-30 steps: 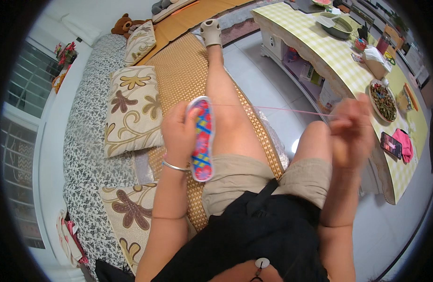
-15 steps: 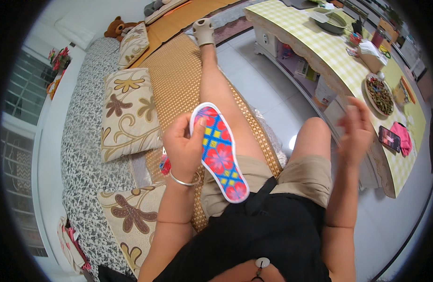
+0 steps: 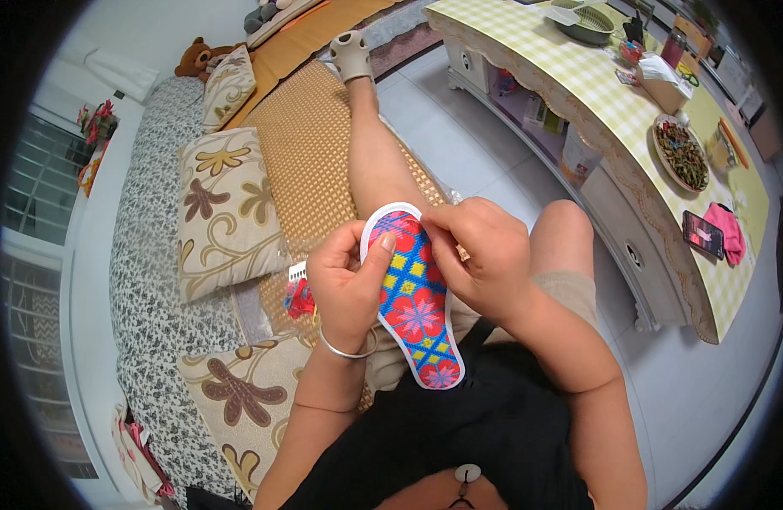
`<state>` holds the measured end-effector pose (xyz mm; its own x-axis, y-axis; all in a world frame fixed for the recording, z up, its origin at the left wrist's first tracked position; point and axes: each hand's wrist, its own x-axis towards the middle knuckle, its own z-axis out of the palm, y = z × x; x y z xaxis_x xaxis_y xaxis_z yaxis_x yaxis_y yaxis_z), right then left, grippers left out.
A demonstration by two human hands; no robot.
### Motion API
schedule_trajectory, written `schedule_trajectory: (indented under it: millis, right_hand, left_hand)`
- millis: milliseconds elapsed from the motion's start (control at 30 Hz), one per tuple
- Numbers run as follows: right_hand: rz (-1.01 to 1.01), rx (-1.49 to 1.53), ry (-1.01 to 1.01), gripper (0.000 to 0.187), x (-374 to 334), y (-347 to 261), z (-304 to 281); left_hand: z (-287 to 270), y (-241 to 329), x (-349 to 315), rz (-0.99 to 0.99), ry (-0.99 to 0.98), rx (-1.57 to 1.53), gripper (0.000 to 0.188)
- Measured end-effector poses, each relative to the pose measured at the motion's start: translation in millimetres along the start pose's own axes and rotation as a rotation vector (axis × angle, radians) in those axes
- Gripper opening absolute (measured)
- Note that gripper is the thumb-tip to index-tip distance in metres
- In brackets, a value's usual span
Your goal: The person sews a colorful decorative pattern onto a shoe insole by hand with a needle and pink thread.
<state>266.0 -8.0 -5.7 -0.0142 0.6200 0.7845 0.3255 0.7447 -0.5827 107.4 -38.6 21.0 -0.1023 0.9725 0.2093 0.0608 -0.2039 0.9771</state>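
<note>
An embroidered insole (image 3: 415,314) with red flowers, blue bands, yellow squares and a white rim lies slantwise above my lap. My left hand (image 3: 347,285) is closed on its upper left edge, thumb on the patterned face. At the upper right edge, my right hand (image 3: 485,251) is closed in a pinch, fingertips touching or very near the white rim. Whatever is between those fingertips is too small or hidden to make out. Beside my left wrist lies a bundle of red and coloured thread (image 3: 300,297) with a white holed card.
Patterned cushions (image 3: 230,208) rest on the sofa at my left, along a woven mat (image 3: 310,127). To the right stands a table with a checked cloth (image 3: 612,102), bearing a plate of food (image 3: 680,153), a phone (image 3: 703,234) and a pink cloth (image 3: 729,231).
My right hand has come in from the right, beside the table, to the insole's upper right edge and closed in a pinch. The insole has shifted slightly right and down in my left hand.
</note>
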Motion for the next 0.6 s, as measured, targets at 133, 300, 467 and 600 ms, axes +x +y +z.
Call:
schedule_trajectory:
  millis: [133, 300, 467, 600]
  right_hand:
    - [0.01, -0.038, -0.03, 0.015, -3.2, -2.1, -2.9]
    - [0.005, -0.022, -0.024, 0.016, -3.5, -2.1, -0.4]
    - [0.003, -0.031, -0.024, 0.016, -3.9, -4.6, 0.3]
    - [-0.013, -0.046, -0.035, 0.017, -1.9, -6.3, -1.0]
  left_hand:
    - [3.3, 1.7, 0.3, -0.014, 0.019, -0.028, 0.009]
    - [0.2, 0.5, 0.4, 0.02, 0.003, 0.001, 0.009]
    - [0.3, 0.5, -1.0, 0.024, 0.012, -0.003, 0.009]
    - [0.6, 1.3, -1.5, 0.044, 0.005, 0.015, 0.009]
